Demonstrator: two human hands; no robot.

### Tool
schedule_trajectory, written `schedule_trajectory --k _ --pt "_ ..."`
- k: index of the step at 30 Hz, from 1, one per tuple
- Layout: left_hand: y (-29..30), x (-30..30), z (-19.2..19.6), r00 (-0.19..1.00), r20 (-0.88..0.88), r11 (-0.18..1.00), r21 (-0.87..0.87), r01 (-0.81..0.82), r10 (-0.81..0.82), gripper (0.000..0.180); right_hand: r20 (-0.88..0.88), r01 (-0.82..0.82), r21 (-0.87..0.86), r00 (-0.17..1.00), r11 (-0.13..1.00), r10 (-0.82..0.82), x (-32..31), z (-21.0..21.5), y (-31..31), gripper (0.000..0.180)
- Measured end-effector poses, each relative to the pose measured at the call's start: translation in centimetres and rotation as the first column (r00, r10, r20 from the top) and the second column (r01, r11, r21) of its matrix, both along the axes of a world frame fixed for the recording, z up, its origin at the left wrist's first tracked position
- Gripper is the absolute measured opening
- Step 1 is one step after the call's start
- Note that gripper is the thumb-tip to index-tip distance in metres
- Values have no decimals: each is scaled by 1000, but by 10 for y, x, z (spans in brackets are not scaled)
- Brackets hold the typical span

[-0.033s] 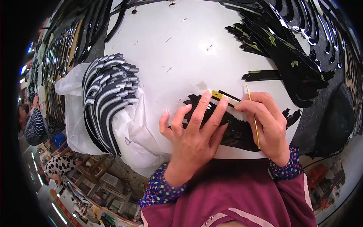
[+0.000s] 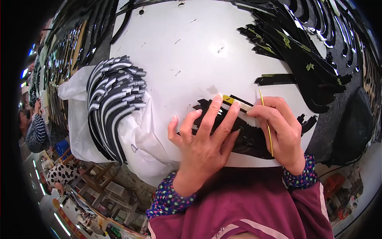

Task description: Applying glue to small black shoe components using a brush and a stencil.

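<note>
My left hand (image 2: 205, 139) lies with its fingers spread over a stack of glossy black strips (image 2: 254, 141) at the table's near edge. Its fingertips press on a strip with a yellow end (image 2: 228, 99) and a pale band. A thin yellow stick (image 2: 270, 137) is held in my right hand (image 2: 280, 131), pointing up and away. The thumb and forefinger of that hand meet at the pale band's right part; whether they pinch it cannot be made out. Part of the stack is hidden beneath both hands.
A fanned pile of curved black-and-white strips (image 2: 115, 103) rests on white plastic sheeting (image 2: 145, 139) at left. More glossy black strips (image 2: 294, 55) cover the white table's (image 2: 171, 44) far right. A lone black strip (image 2: 276, 79) lies near my right hand. People and stools appear at lower left.
</note>
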State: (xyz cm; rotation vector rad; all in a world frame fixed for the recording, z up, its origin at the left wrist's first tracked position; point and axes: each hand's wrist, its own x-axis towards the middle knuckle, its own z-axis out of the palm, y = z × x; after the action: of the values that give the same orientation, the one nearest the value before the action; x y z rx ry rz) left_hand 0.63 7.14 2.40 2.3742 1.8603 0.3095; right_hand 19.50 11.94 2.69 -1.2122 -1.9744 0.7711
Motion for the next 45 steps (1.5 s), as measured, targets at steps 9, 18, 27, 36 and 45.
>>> schedule_trajectory --k 9,18,27,36,45 --pt "-1 1 -6 999 29 999 37 -29 28 46 -22 6 -89 1000 996 -8 -1 4 -3 32" --pt "-2 1 -9 997 66 996 77 -38 33 47 177 50 70 982 996 -62 1 12 -6 27" --pt "-3 1 -11 996 78 993 111 -43 34 48 -304 -101 -262 952 960 17 -23 16 17 22" --pt "-4 3 -22 992 107 981 174 -87 69 44 -119 -30 -212 993 977 5 -33 1 20 23" --pt "-3 5 -24 988 129 975 195 -104 79 41 -42 -49 -127 998 991 44 -33 -1 22 19"
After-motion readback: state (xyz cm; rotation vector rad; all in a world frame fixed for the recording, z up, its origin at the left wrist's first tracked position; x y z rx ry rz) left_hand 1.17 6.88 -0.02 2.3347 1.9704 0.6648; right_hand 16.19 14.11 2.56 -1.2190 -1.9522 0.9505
